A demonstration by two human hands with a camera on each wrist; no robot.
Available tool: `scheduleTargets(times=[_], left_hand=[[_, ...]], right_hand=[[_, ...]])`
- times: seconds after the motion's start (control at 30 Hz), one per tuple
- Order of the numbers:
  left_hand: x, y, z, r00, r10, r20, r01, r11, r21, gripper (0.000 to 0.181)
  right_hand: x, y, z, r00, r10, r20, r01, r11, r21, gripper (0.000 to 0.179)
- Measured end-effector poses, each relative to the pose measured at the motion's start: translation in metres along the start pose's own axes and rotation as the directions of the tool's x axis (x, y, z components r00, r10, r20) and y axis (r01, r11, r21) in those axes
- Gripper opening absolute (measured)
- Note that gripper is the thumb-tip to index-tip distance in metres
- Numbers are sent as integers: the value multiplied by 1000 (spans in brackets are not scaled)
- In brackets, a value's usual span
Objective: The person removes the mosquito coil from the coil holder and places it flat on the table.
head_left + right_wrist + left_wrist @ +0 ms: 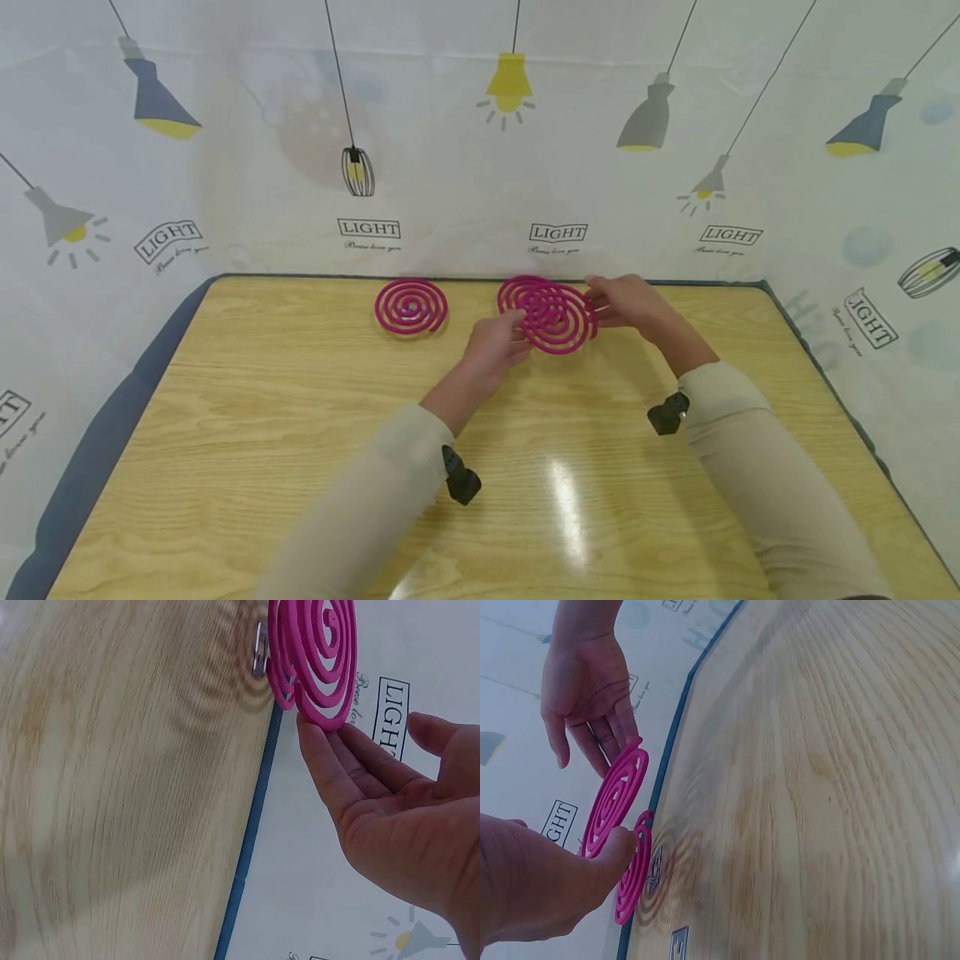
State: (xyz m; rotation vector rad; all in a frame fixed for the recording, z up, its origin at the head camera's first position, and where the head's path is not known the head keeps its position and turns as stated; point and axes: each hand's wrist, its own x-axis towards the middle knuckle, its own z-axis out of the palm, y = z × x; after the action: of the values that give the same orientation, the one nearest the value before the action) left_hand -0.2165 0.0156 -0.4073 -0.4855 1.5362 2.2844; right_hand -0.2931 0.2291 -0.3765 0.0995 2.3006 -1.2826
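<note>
My left hand pinches the near edge of a magenta mosquito coil, its thumb on top of the spiral. At the coil's other edge, the extended fingers of my right hand touch the rim from below, and its thumb stands away. A second mosquito coil lies partly hidden behind the held one, lower and near the table's back edge. Close under the coils in the right wrist view shows a small metal stand.
Further left on the wooden table sits another magenta coil, with something metallic beneath its centre. A white curtain printed with lamps rises right behind the table's back edge. A wrist camera sits on each sleeve.
</note>
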Motion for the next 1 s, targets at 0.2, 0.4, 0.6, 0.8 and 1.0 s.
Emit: scheduleTargets(times=[0.2, 0.4, 0.6, 0.8, 1.0], left_hand=[[3, -2, 7, 1000, -5, 7, 5, 1000, -26, 46], [6, -5, 15, 1000, -21, 11, 22, 999, -30, 47], [10, -8, 23, 1000, -27, 13, 28, 997, -66, 47], [14, -14, 31, 999, -45, 10, 46, 996, -82, 44], [16, -18, 32, 997, -66, 32, 69, 992, -109, 49]], right_hand=[[3, -1, -7, 1000, 9, 4, -9, 1000, -30, 63], [6, -1, -13, 999, 35, 10, -34, 997, -73, 63], [9, 2, -21, 999, 41, 13, -40, 993, -108, 66], [11, 5, -26, 998, 56, 17, -53, 990, -134, 65], [13, 8, -30, 998, 51, 20, -47, 987, -155, 66]])
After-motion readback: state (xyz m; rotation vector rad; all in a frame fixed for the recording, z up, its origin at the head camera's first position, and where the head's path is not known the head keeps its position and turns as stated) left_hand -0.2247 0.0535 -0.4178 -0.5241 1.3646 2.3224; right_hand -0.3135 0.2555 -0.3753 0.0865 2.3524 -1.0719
